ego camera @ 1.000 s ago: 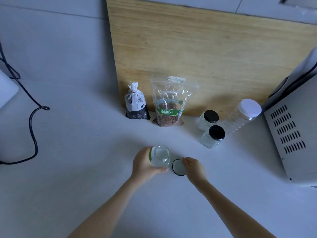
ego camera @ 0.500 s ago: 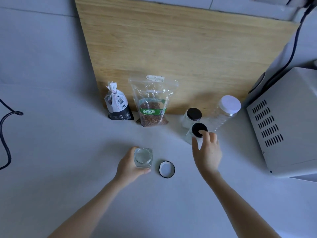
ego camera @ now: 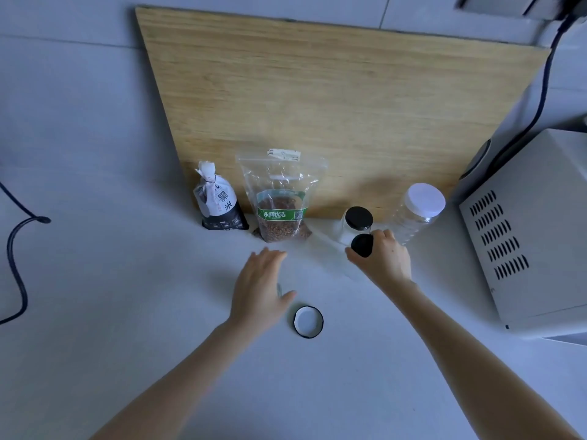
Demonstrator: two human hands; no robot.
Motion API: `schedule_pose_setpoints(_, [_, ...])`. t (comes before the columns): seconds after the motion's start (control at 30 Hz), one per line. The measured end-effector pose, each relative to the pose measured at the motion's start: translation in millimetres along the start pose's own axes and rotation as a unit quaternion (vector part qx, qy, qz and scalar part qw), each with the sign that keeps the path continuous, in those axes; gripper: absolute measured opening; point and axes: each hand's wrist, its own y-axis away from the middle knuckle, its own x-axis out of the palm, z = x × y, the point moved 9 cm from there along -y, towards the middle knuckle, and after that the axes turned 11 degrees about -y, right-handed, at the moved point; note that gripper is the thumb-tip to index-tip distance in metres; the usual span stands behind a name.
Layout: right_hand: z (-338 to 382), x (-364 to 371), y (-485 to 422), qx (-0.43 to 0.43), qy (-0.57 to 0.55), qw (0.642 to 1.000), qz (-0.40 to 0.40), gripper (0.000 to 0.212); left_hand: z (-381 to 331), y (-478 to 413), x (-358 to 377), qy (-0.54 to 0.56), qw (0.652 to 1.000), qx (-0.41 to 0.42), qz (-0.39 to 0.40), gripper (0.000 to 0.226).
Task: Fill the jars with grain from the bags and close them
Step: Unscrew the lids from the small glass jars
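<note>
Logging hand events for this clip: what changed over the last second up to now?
The right hand left the loose black-rimmed lid, reached away and now grips the nearer black-lidded glass jar. The left hand let go of the open glass jar, now mostly hidden under it. The black-and-white rice bag, clear grain bag, rear black-lidded jar and white-capped plastic bottle stayed put.

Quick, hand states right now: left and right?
Left hand: open, fingers straight.
Right hand: holding the nearer black-lidded jar.
</note>
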Motion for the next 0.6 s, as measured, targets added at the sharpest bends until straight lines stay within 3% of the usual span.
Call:
schedule_pose_setpoints(0.17, [66,-27,42,-0.093,-0.118,0.989,0.013,0.049,-44,-21,0,0.092,0.992,0.040,0.076,0.083])
schedule_pose_setpoints(0.23, [88,-33,56,-0.129,-0.129,0.983,0.025,0.053,-53,-26,-8,0.143,0.985,0.045,0.084,0.078])
schedule_pose_setpoints(0.33, [109,-45,70,-0.212,-0.111,0.970,-0.033,0.054,-56,-23,-19,0.197,0.976,0.031,0.089,0.069])
schedule_pose_setpoints(0.43, [120,-52,83,-0.318,-0.127,0.938,-0.047,0.048,-52,-14,-26,0.204,0.972,0.005,0.118,0.063])
schedule_pose_setpoints(0.6, [132,-49,104,-0.487,-0.105,0.865,0.063,0.038,-54,1,-18,0.211,0.945,0.040,0.246,0.063])
